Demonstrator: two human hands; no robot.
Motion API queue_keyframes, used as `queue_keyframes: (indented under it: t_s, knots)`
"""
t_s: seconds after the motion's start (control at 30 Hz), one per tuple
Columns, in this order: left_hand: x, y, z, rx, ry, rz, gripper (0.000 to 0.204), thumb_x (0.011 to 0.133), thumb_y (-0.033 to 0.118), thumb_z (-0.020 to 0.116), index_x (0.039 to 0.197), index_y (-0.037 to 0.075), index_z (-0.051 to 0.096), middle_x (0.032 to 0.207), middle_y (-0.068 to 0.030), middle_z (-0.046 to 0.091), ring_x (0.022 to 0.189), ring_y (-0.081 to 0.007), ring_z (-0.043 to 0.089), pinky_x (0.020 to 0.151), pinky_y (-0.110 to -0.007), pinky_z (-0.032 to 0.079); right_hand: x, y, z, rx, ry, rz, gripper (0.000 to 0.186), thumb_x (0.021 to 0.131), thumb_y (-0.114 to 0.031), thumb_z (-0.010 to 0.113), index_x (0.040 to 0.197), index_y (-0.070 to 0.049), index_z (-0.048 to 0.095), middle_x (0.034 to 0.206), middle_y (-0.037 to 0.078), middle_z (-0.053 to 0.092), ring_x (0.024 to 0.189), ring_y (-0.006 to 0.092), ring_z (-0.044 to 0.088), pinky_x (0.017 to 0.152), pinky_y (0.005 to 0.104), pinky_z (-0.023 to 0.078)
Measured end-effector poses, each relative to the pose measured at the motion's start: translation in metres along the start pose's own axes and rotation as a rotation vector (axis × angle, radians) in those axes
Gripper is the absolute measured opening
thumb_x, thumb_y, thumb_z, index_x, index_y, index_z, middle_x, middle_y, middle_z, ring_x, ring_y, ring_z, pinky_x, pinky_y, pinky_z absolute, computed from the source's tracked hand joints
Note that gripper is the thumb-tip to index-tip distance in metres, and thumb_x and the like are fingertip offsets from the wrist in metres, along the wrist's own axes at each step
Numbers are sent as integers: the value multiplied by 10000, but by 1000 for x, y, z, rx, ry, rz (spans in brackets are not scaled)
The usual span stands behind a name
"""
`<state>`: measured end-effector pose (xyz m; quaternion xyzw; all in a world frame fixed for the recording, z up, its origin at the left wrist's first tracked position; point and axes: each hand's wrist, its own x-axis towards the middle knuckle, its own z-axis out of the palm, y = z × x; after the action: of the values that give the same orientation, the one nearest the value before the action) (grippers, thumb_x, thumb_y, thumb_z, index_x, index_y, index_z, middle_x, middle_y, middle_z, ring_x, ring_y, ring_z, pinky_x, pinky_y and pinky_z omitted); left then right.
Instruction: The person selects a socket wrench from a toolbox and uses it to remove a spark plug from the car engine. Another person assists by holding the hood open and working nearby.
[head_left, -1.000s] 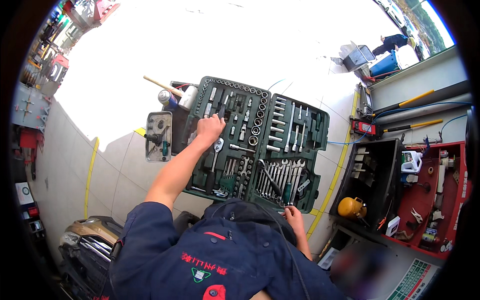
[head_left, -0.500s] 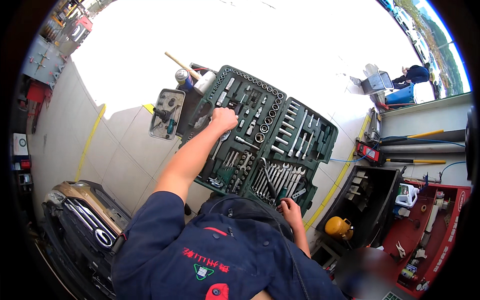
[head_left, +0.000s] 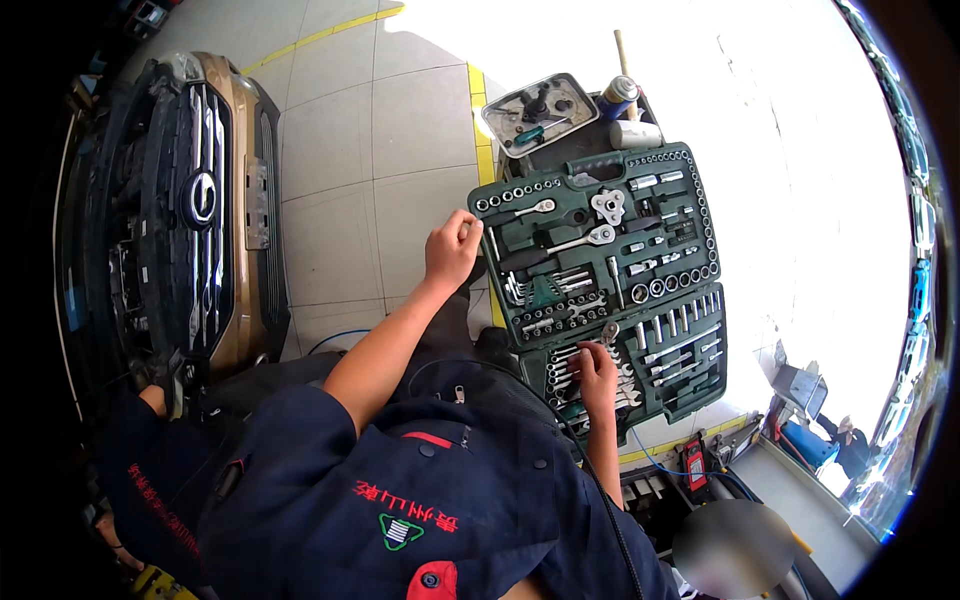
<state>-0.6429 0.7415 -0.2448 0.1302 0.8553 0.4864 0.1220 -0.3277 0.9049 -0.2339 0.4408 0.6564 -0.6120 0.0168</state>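
A green tool case [head_left: 487, 222] lies opened out before me, full of sockets, bits and wrenches. My left hand [head_left: 455, 247] is closed at its left edge, fingers curled; whatever it may hold is hidden. Over the row of combination wrenches [head_left: 626, 385] is my right hand [head_left: 597, 372], its fingers loosely bent and apart. Just above its fingertips shows a ratchet head [head_left: 610, 332]; the hand covers its handle, and contact cannot be made out. In the upper half lie a large ratchet [head_left: 590, 238], a smaller ratchet [head_left: 540, 207] and a three-lobed silver tool [head_left: 607, 207].
Behind the case are a metal tray [head_left: 570, 92] with parts, a spray can [head_left: 618, 95] and a white-headed mallet [head_left: 637, 134]. A gold car front end [head_left: 240, 200] stands left. A co-worker's sleeve [head_left: 150, 470] shows lower left; a black bin [head_left: 650, 515] sits lower right.
My view has turned left, bringing the car front and a co-worker in closer. My left hand has gone from above the sockets to the case's left edge. My right hand has moved further over the wrenches.
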Motion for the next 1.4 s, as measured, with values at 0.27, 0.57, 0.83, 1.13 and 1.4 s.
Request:
queue_keyframes:
  t_s: [0.27,0.57,0.83,1.13,1.4]
  knots:
    - [-61,-316,-88,104,-122,-841,367,917,352,572,1017,20,695,818,-162,736,779,-311,725,764,-440,557,18,-62,86,-179,-316,3,211,1027,-118,564,1146,21,669,890,83,738,778,121,683,708,273,538]
    - [-99,-375,-205,-379,1,-1103,306,962,320,551,1058,61,683,722,-66,675,589,-164,648,518,-321,479,109,-120,248,-295,-594,141,294,1049,-221,535,1253,-24,613,1055,104,699,920,172,675,762,319,552]
    - [-156,-372,-259,-433,255,-1228,270,1046,284,487,1098,86,664,745,-19,639,667,-130,646,585,-278,474,271,20,328,185,270,572,494,1051,-423,490,1422,-103,429,1329,135,567,1092,273,613,864,465,560]
    - [-216,-362,-240,-350,40,-1300,254,1060,229,530,1100,28,680,905,-31,687,813,-145,657,713,-270,513,387,118,291,713,961,298,584,1046,-484,474,1471,-99,363,1220,186,649,894,325,713,599,336,582]
    - [-167,-386,-258,-141,-276,-1185,278,1052,201,516,1135,-22,659,972,-90,704,883,-198,685,794,-301,538,414,165,214,1187,1089,358,715,988,-597,551,1457,-77,405,1279,200,616,1020,354,699,675,362,618]
